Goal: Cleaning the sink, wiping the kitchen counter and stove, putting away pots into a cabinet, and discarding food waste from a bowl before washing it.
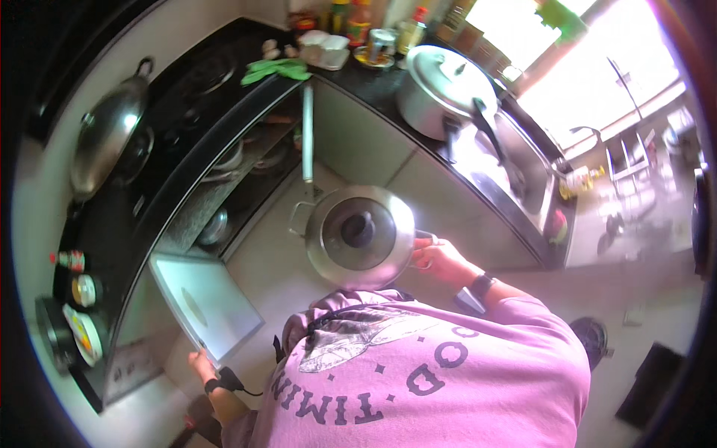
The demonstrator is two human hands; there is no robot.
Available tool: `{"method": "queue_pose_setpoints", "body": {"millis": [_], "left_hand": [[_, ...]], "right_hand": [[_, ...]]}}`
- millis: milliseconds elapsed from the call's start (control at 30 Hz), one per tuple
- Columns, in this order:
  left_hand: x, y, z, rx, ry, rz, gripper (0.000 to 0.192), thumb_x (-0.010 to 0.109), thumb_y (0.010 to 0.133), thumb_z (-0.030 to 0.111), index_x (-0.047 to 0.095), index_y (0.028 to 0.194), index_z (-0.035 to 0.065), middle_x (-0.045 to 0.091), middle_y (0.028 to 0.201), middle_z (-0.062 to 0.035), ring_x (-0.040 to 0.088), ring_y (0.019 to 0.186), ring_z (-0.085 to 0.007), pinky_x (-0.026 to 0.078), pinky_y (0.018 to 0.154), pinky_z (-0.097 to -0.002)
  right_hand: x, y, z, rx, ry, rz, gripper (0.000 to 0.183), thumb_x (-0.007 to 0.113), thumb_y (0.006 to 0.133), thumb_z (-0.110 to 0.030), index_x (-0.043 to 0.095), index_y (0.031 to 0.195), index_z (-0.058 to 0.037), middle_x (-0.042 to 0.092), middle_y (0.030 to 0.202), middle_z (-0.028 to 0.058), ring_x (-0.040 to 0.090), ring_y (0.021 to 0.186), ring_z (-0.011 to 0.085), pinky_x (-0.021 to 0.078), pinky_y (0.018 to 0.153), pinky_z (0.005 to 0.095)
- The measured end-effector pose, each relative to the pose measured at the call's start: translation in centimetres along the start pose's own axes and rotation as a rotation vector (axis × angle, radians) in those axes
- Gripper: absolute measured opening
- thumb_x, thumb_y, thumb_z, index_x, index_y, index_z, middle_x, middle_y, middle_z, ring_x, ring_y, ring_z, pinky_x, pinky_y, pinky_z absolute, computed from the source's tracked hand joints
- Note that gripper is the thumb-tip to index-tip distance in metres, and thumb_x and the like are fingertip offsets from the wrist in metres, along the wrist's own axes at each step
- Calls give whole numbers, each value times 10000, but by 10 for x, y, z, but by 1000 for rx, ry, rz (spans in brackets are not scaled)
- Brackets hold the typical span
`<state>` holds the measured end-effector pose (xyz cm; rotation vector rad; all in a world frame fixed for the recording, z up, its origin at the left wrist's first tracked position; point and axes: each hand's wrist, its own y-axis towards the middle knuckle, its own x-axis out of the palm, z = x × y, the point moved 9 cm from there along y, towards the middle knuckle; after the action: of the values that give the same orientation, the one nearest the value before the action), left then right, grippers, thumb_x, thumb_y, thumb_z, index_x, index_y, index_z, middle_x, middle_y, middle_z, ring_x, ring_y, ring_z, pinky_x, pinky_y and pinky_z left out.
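My right hand (442, 260) grips one side handle of a stainless-steel pot (406, 215) in front of my body. A lid with a glass centre and a dark knob (357, 228) covers the pot. The pot's other loop handle (297, 218) points left, with no hand on it. Low on the left, my left hand (201, 365) holds the free edge of a swung-out cabinet door (224, 302). Behind that door, the cabinet (196, 224) under the stove counter shows a shelf and metal cookware (214, 227). Another door (307, 134) stands edge-on at the corner.
A steel wok (109, 137) sits on the black stove counter (162, 162). Along the back are a green cloth or bag (275, 70), egg cartons (324, 49) and sauce bottles (358, 25). A large pressure cooker (445, 92) stands beside the sink (524, 162). Bowls (84, 336) occupy the left counter end.
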<state>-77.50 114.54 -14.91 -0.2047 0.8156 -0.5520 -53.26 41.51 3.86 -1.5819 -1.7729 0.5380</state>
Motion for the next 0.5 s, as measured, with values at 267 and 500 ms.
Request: {"method": "queue_pose_setpoints", "body": {"millis": [267,500], "left_hand": [[-4,-12,29,-160,345,87,279,608,809,187,580,745,-83,560,605,-121,480,416,-178,353,349,-312],[58,-65,181,213,539,402,276,504,841,169,582,962,-67,606,974,-276,614,884,-362,468,787,-445]], "right_hand": [[-164,-109,-3,-212,356,304,472,470,727,-4,527,1194,29,615,1045,110,551,711,112,467,604,243],[-293,-196,18,-386,550,565,565,427,626,31,507,1186,34,636,1011,148,552,608,87,460,539,243]]}}
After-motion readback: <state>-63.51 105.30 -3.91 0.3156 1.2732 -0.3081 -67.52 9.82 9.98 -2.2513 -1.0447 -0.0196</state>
